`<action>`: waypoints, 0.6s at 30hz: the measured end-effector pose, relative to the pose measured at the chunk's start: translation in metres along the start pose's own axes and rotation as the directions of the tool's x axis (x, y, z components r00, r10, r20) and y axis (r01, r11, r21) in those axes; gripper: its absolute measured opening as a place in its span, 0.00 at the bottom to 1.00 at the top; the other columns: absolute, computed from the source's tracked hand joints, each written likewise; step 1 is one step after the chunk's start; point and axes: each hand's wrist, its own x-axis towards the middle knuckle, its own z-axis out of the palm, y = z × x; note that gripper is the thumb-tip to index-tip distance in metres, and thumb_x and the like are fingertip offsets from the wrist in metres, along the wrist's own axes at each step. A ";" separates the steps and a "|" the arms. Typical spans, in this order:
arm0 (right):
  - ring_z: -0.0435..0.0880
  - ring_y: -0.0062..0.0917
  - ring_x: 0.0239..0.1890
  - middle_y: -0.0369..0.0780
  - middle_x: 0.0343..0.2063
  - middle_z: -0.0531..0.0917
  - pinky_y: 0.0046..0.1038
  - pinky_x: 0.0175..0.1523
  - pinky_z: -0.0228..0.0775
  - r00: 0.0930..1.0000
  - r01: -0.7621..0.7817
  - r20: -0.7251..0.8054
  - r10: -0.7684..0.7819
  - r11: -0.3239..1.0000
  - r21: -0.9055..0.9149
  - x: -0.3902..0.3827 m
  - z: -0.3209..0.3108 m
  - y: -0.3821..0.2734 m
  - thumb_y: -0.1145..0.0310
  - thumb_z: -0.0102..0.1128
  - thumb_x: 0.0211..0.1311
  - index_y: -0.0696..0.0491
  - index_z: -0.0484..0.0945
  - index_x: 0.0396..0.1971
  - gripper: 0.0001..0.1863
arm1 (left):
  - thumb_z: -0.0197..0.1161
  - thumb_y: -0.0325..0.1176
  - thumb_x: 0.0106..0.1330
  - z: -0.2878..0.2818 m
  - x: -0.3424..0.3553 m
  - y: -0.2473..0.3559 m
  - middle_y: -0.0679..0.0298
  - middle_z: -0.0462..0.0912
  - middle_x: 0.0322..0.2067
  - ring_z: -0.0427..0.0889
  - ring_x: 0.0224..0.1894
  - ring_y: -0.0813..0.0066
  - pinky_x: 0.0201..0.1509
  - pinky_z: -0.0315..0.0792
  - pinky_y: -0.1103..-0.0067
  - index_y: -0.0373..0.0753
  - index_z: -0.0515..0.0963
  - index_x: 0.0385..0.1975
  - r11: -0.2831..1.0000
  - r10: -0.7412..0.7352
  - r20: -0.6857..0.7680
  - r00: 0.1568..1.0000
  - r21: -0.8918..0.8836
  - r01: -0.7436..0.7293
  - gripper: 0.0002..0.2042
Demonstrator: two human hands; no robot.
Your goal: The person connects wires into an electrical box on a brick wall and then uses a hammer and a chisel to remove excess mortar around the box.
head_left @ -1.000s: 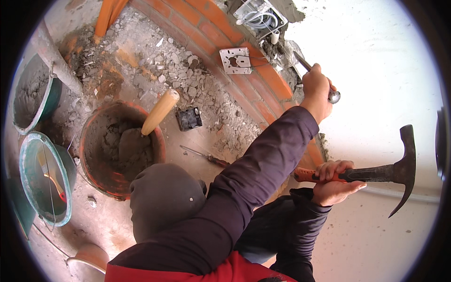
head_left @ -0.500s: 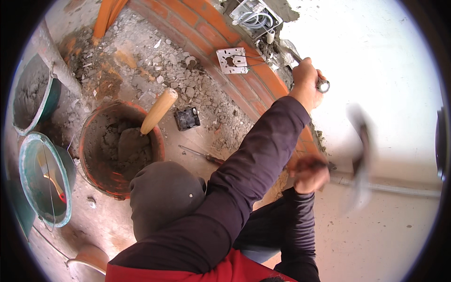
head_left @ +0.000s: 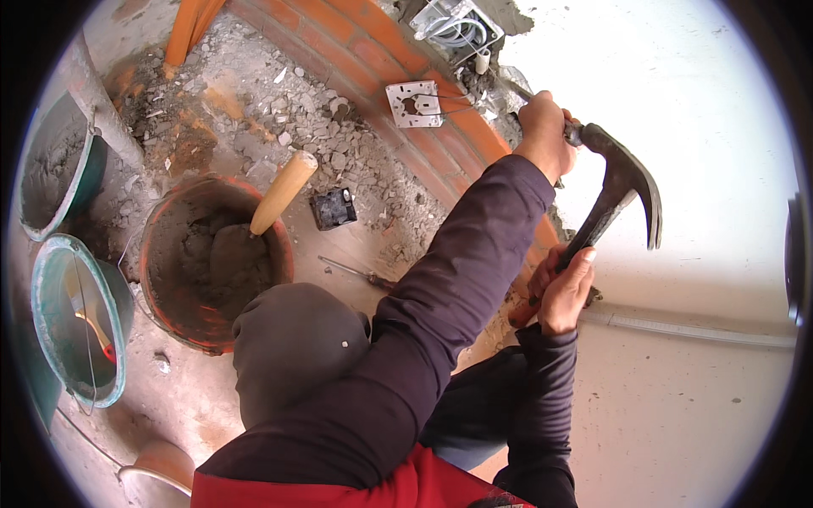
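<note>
My left hand (head_left: 546,135) is closed round a metal chisel (head_left: 515,88), whose far end meets the broken plaster beside an electrical box (head_left: 459,32) with coiled grey cables. In my right hand (head_left: 569,292), a claw hammer (head_left: 625,173) is gripped by its dark handle. The hammer's striking face is at the near end of the chisel, by my left fist; whether they touch I cannot tell. A loose white mounting plate (head_left: 415,104) with thin wires lies on the brick course (head_left: 377,76), left of my left hand.
At left stand a mortar bucket (head_left: 157,292) with a wooden-handled tool (head_left: 285,190) and several green buckets (head_left: 44,339), one holding a brush (head_left: 100,333). Rubble (head_left: 339,140), a black box (head_left: 333,209) and a screwdriver (head_left: 356,271) lie on the floor. A grey rounded shape (head_left: 296,351) blocks part of the view.
The hammer, blurred and lower right before, has swung up and left to the chisel's end. My right hand has turned with it. My left hand has stayed nearly in place.
</note>
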 end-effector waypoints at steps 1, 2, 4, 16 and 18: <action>0.62 0.21 0.10 0.34 0.10 0.63 0.25 0.16 0.56 0.998 0.019 -0.060 -0.013 0.993 0.114 0.001 0.004 -0.007 0.28 0.27 0.66 0.54 0.67 0.26 0.39 | 0.44 0.32 0.66 0.008 -0.001 0.003 0.67 0.67 0.25 0.69 0.24 0.75 0.30 0.67 0.72 0.43 0.62 0.31 1.000 0.013 -0.025 1.000 -0.021 -0.013 0.03; 0.61 0.21 0.10 0.34 0.10 0.62 0.26 0.16 0.55 0.992 0.031 -0.129 -0.003 0.976 0.217 -0.006 0.003 -0.013 0.26 0.28 0.64 0.53 0.66 0.26 0.40 | 0.44 0.32 0.66 0.012 -0.004 -0.003 0.67 0.67 0.25 0.69 0.24 0.75 0.29 0.67 0.72 0.43 0.62 0.31 0.999 0.008 -0.061 0.998 -0.047 -0.011 0.02; 0.60 0.22 0.10 0.34 0.10 0.61 0.27 0.17 0.55 0.965 0.149 -0.260 -0.045 0.907 0.395 -0.017 -0.002 -0.018 0.20 0.29 0.57 0.51 0.64 0.25 0.42 | 0.44 0.30 0.65 0.015 -0.011 -0.010 0.67 0.67 0.27 0.67 0.24 0.76 0.29 0.66 0.74 0.43 0.61 0.31 0.992 0.005 -0.095 0.995 -0.125 -0.017 0.01; 0.60 0.21 0.11 0.33 0.10 0.62 0.25 0.17 0.54 0.980 0.116 -0.194 -0.055 0.941 0.319 -0.015 0.006 -0.016 0.26 0.28 0.64 0.51 0.65 0.25 0.39 | 0.44 0.30 0.64 0.019 -0.010 -0.006 0.65 0.67 0.30 0.68 0.28 0.73 0.32 0.67 0.72 0.40 0.62 0.31 0.997 0.061 -0.115 0.992 -0.039 -0.065 0.02; 0.60 0.21 0.11 0.33 0.10 0.61 0.25 0.19 0.56 0.942 0.287 -0.288 -0.175 0.864 0.413 -0.012 0.007 -0.017 0.19 0.28 0.55 0.51 0.64 0.24 0.43 | 0.44 0.31 0.64 0.019 -0.007 -0.006 0.65 0.68 0.30 0.69 0.29 0.73 0.34 0.67 0.70 0.41 0.62 0.31 0.998 0.061 -0.118 0.991 -0.008 -0.063 0.03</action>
